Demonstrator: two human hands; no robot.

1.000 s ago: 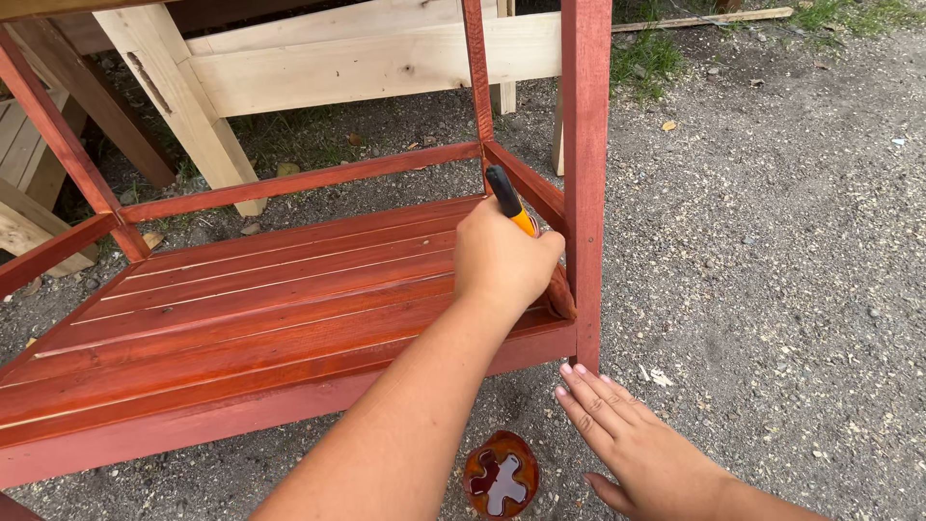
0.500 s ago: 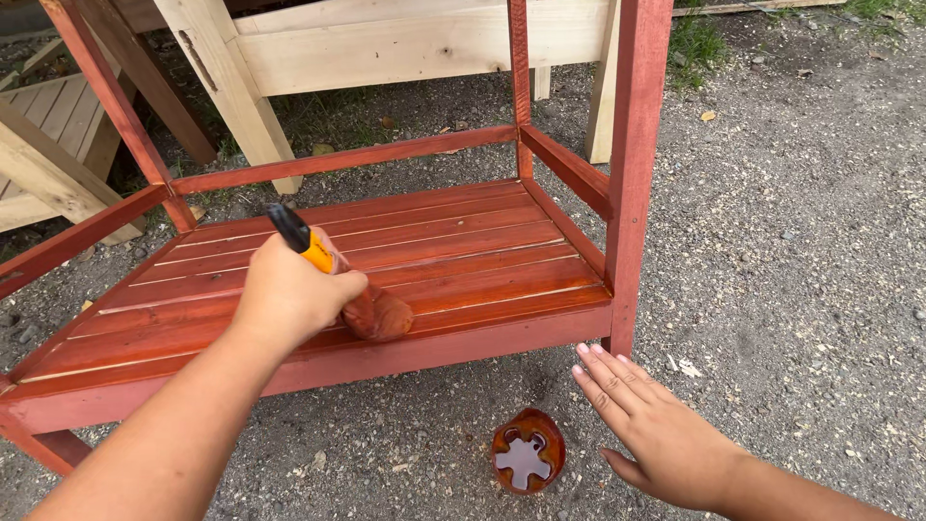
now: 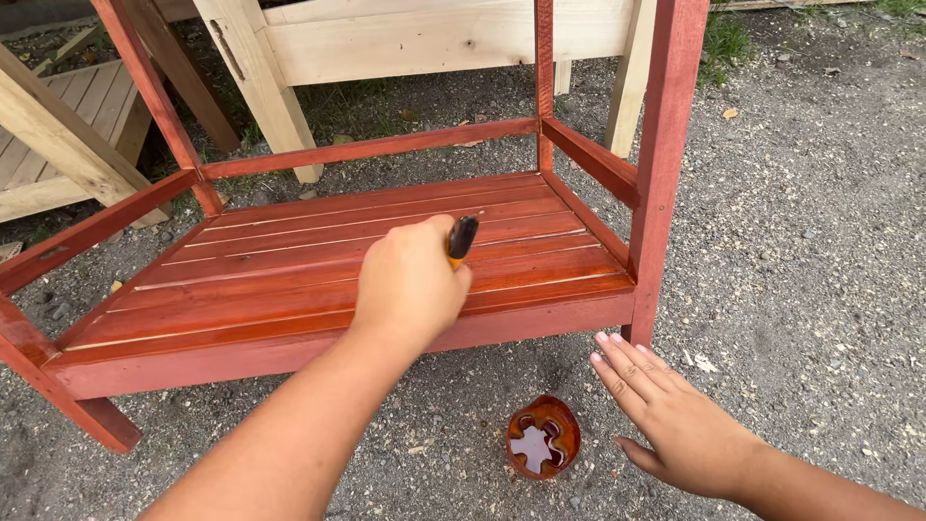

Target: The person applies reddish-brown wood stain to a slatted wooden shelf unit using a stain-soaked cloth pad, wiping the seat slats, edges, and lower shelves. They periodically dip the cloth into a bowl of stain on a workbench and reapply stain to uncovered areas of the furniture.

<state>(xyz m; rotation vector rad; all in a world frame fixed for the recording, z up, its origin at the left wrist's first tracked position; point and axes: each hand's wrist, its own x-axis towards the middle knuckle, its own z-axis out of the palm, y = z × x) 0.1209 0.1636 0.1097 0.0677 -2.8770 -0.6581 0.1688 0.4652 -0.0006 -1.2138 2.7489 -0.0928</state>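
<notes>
The red-stained wooden frame with its slatted lower shelf [image 3: 367, 260] stands on the grey gravel ground [image 3: 820, 241], with pale unstained timber pieces [image 3: 434, 39] behind it. The shelf's slats look wet and glossy, so a sleeve, forearm or knee brushing them would likely smear the finish and pick up stain. Grit kicked up from the gravel could also stick in the coat.

The left hand [image 3: 410, 285] is closed in a fist around the black-and-yellow handle of a brush [image 3: 462, 238], over the front slats near the shelf's right half. The brush head is hidden behind the hand, so I cannot tell whether it touches the wood. Pressing too hard, or carrying too much stain, could leave runs down the front rail.

The right hand [image 3: 675, 420] is open, fingers spread flat and held low over the gravel, holding nothing. It lies just right of the small round container of reddish-brown stain [image 3: 543, 437], which sits on the ground below the shelf's front rail, near the right front post [image 3: 661, 164]. The container looks the likeliest casualty: a careless move of that hand, or a foot, could tip it and spill stain into the gravel.

Against half a second ago, the left hand has moved right along the shelf, from the left-centre slats towards the middle, and the brush head that showed then is now out of sight. The right hand and container sit much as they did.
</notes>
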